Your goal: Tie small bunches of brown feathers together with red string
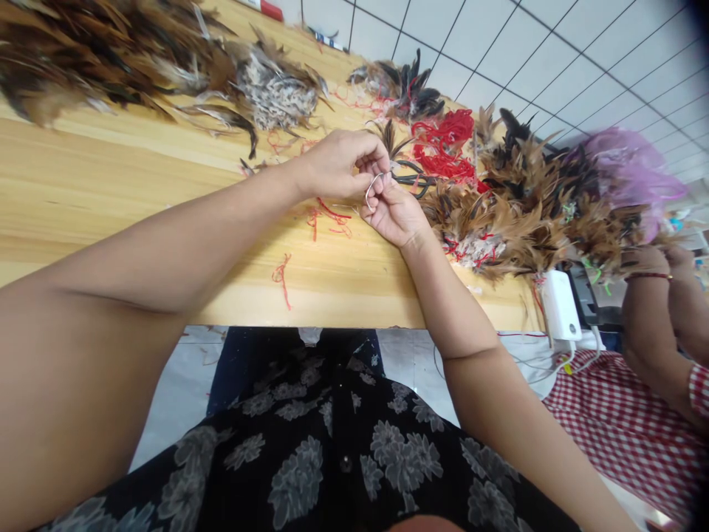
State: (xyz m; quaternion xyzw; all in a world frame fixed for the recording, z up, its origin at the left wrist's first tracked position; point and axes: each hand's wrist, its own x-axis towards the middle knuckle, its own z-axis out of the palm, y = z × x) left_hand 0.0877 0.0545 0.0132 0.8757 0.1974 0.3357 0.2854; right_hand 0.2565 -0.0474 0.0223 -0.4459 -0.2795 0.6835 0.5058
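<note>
Both hands meet above the middle of the wooden table (pixel 238 244). My left hand (pixel 344 164) has its fingers curled in a pinch close to my right fingertips; what it holds, if anything, is hidden. My right hand (pixel 397 210), palm up, has its fingers closed on a thin white strand (pixel 368 196), which curves between the hands. Just behind my fingers are a small dark feather tuft (pixel 392 140) and black looped handles (pixel 418 179), perhaps scissors. Short red threads (pixel 335 214) lie on the wood beside and below my hands.
A large brown feather pile (pixel 122 59) and a pale-based bundle (pixel 280 92) lie left. Red yarn (pixel 448 144) and more feathers (pixel 515 199) lie right, near a purple plastic bag (pixel 631 162). A white charger (pixel 560 303) sits at the table edge. Another person's arms (pixel 653 310) are at far right.
</note>
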